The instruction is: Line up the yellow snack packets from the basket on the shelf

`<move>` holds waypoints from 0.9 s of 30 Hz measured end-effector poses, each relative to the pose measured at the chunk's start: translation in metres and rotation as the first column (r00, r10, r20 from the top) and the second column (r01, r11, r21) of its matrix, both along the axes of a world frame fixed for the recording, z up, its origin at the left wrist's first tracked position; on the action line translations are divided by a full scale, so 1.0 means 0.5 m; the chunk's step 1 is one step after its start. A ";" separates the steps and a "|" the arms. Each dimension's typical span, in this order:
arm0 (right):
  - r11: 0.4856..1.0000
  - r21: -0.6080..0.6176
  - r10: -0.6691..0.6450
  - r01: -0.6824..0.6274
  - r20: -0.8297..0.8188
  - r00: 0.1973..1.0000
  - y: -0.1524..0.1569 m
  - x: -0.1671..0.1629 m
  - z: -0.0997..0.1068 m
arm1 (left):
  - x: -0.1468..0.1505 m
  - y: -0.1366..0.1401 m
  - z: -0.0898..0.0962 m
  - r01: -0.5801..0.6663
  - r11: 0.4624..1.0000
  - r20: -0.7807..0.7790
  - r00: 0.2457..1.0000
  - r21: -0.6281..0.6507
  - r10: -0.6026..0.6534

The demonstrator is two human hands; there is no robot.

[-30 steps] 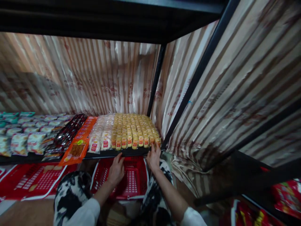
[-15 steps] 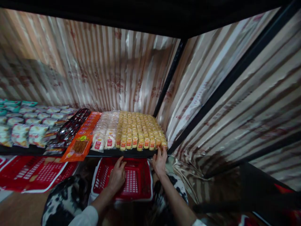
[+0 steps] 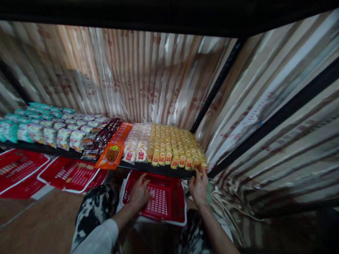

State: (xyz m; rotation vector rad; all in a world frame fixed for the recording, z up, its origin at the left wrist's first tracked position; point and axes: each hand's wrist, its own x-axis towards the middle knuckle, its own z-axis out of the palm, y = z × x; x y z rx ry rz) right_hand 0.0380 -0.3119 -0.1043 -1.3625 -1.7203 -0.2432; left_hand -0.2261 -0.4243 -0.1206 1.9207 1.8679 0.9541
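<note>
Rows of small yellow wrapped snack cakes [image 3: 177, 144] fill the right end of a black shelf [image 3: 159, 169]. My right hand [image 3: 199, 185] is at the front right corner of these rows, its fingertips against the nearest pack and its thumb apart. Over a red plastic basket [image 3: 169, 197] below the shelf hovers my left hand [image 3: 140, 193], fingers loosely bent and apart, with nothing visible in it. Left of the yellow packs stand white wrapped packs [image 3: 136, 141], then an orange snack bag [image 3: 112, 150] lying slanted over the shelf edge.
Dark red shiny packets [image 3: 109, 134], white packs [image 3: 63, 135] and teal packs [image 3: 10, 130] continue leftward on the shelf. More red baskets [image 3: 67, 174] sit on the floor at left. Black frame posts [image 3: 219, 84] and a striped curtain [image 3: 137, 77] enclose the shelf.
The view has swung left, so the shelf and both hands appear farther right. My hands keep nearly the same places at the basket and the yellow packs.
</note>
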 end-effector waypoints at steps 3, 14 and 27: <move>1.000 -0.011 0.021 -0.021 -0.015 1.000 -0.030 -0.024 0.008 | -0.029 0.007 -0.002 -0.086 0.993 -0.003 0.996 0.077 0.087; 0.956 -0.184 0.219 -0.229 -0.070 0.973 -0.115 -0.141 -0.004 | -0.164 0.076 0.036 -0.386 0.881 -0.043 0.910 0.274 0.412; 0.800 -0.273 0.524 -0.535 -0.118 0.844 -0.068 -0.413 0.038 | -0.215 0.098 0.052 -0.341 0.894 -0.206 0.890 0.290 0.406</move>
